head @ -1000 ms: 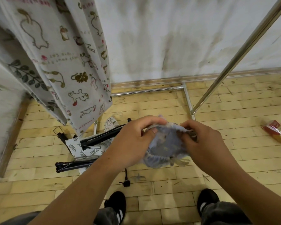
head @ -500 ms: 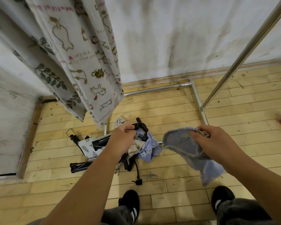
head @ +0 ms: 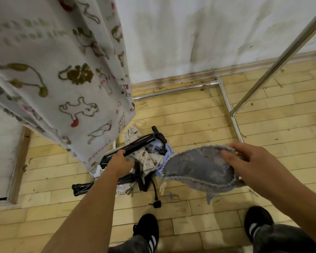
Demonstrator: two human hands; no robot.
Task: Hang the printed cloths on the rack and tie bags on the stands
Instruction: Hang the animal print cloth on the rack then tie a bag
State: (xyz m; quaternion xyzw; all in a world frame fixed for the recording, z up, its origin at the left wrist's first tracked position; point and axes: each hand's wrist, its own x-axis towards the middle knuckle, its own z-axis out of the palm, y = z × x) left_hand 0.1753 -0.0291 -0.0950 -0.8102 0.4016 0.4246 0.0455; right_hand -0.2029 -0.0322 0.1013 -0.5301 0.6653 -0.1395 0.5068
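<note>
My right hand (head: 244,157) pinches the upper edge of a grey-blue cloth bag (head: 199,168), which hangs open at waist height. My left hand (head: 119,162) reaches down to a black folded stand (head: 135,146) on the floor and its fingers curl round the stand's leg. Around the stand lie small printed cloths (head: 150,159) and a pale blue piece (head: 169,152). A large printed cloth (head: 62,79) with animal drawings hangs at the upper left, from a rack whose top is out of view.
The rack's steel upright (head: 281,57) slants up at the right, with its base bars (head: 230,110) on the wooden floor by the white wall. A second black stand (head: 82,188) lies near my left forearm. My shoes (head: 148,229) stand at the bottom edge.
Both hands held the bag together; my left hand let go and went down to the black stand. My right hand kept the bag, which has opened out. My head has bent lower.
</note>
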